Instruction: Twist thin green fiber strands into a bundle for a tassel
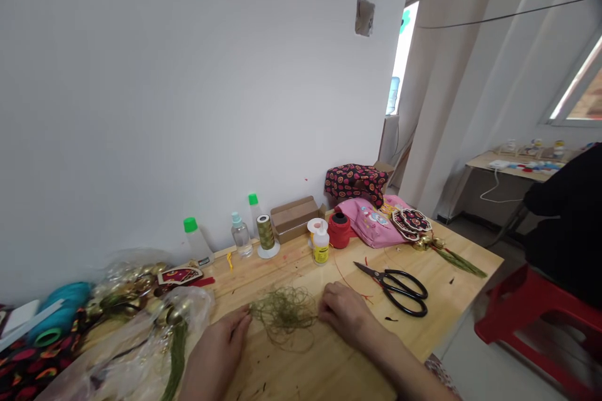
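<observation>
A loose tangle of olive-green thread (285, 315) lies on the wooden table (329, 369) between my hands. My left hand (217, 351) touches its left edge, fingers pinched on strands. My right hand (342, 311) rests on its right edge, fingers curled over the thread. Black-handled scissors (399, 289) lie just right of my right hand. A strand of red thread (345, 277) runs from the red spool (339, 229) towards my right hand.
Along the wall stand green-capped bottles (196, 240), a small clear bottle (241, 235), an olive thread spool (266, 233), a glue bottle (321, 245) and a cardboard box (295, 218). Plastic bags with gold bells (136, 301) lie left; fabric pieces (371, 219) right. Red stool (540, 319) beside the table.
</observation>
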`<action>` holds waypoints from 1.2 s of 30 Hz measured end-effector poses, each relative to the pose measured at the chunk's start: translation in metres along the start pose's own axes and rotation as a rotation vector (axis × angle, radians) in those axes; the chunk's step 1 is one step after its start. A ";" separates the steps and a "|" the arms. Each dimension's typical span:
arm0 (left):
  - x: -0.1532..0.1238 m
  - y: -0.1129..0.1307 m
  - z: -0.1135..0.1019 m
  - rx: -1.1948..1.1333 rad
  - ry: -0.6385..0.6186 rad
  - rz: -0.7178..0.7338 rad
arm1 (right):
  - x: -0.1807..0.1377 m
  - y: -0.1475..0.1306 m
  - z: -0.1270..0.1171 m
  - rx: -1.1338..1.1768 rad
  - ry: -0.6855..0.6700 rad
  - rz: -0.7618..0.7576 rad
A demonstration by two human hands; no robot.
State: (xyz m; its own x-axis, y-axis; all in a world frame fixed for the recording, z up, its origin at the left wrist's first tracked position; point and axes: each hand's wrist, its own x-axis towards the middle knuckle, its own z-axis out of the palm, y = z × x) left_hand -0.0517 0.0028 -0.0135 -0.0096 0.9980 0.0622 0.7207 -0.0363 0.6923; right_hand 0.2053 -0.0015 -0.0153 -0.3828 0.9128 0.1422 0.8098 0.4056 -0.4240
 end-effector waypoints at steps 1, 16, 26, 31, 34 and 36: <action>0.000 0.002 0.002 0.029 0.009 0.015 | 0.000 0.000 -0.007 -0.003 -0.017 -0.024; 0.001 0.007 -0.010 0.280 -0.240 0.199 | 0.008 0.001 -0.088 0.219 0.040 0.003; -0.003 0.012 -0.026 -0.180 0.063 0.239 | 0.023 -0.029 -0.100 0.279 -0.294 -0.297; -0.024 0.066 0.010 -0.457 -0.386 0.061 | 0.042 -0.043 -0.094 0.198 -0.323 -0.484; -0.028 0.065 0.033 -0.544 -0.468 -0.109 | 0.043 -0.024 -0.082 0.256 -0.287 -0.406; -0.031 0.054 0.040 -0.548 -0.441 -0.150 | 0.038 -0.002 -0.072 0.314 -0.244 -0.291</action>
State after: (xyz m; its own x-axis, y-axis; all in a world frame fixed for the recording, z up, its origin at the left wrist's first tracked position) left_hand 0.0148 -0.0279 -0.0069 0.2830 0.9179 -0.2782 0.2810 0.1980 0.9391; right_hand 0.2206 0.0361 0.0553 -0.6963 0.7112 0.0970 0.4951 0.5737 -0.6525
